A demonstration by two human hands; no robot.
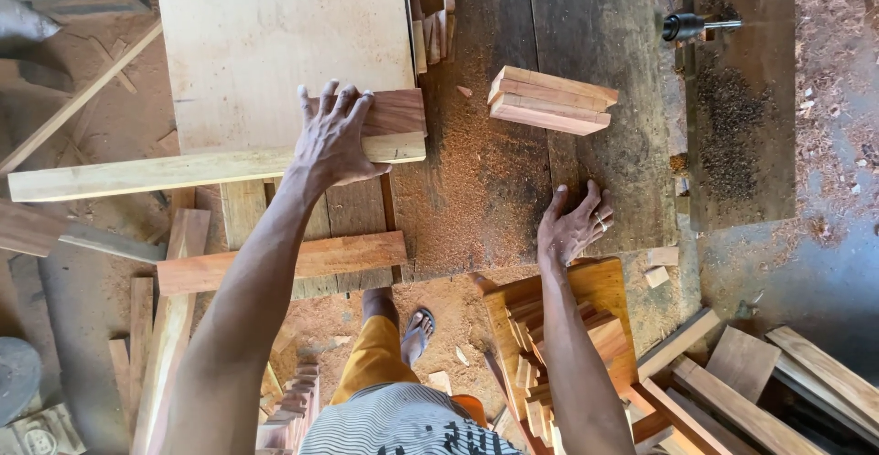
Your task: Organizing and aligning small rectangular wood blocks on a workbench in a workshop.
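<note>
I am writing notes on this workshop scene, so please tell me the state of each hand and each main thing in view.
left hand: open, pressed flat on the reddish block
reddish block: lying flat on the long plank
long plank: lying across the bench
right hand: open, fingers spread on the workbench
workbench: dusted with sawdust
stack of short boards: piled, untouched
drill bit: horizontal, shavings below

**Warm wood tones over a grey-brown bench**

I am seeing the long plank [183, 173] showing pale yellow, while the block [394, 112] above it is glowing reddish-brown. The small stack of cut pieces [552, 100] is reading light tan with pinkish edges. The workbench [513, 70] is looking dark grey-brown, and orange-tan sawdust [467, 199] is dusting it. Lower down, I am picking out mustard-yellow shorts [374, 354] and a shirt [403, 427] striped grey and white.
</note>
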